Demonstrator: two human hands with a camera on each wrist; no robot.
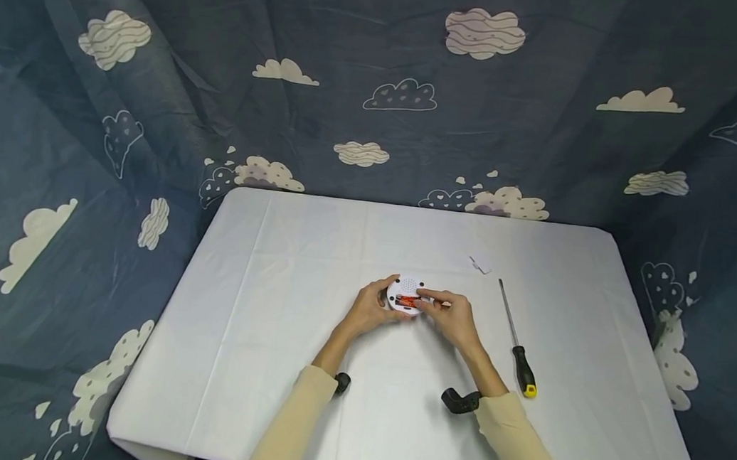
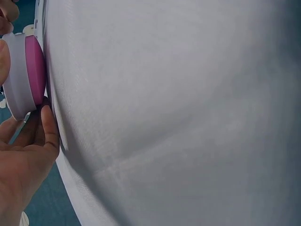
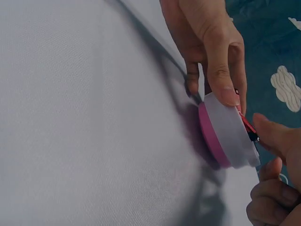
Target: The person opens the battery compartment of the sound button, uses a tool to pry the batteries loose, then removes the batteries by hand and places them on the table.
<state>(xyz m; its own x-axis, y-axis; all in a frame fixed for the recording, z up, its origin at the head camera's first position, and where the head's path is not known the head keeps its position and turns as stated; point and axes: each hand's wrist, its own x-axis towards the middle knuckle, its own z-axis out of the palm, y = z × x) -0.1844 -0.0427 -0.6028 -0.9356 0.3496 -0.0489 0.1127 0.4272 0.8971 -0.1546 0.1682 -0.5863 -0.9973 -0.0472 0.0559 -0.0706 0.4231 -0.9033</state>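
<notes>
A round white device (image 1: 411, 287) with a pink underside has speaker holes and an uncovered battery compartment on its upper face. My left hand (image 1: 372, 309) grips it by the rim, thumb on the near side and fingers on the far side. Red batteries (image 1: 406, 301) show in the compartment. In the right wrist view, one red battery (image 3: 248, 124) with a black end tilts up out of the compartment. My right hand (image 1: 455, 320) pinches at that black end with thumb and forefinger. In the left wrist view the pink base (image 2: 35, 70) faces the white cloth.
To the right lies a screwdriver (image 1: 524, 365) with a black and yellow handle, its shaft pointing away. A small white piece (image 1: 479, 265), like a cover, lies beyond the hands. White cloth covers the table (image 1: 287, 288), and a dark cloud-print curtain (image 1: 381, 53) hangs behind.
</notes>
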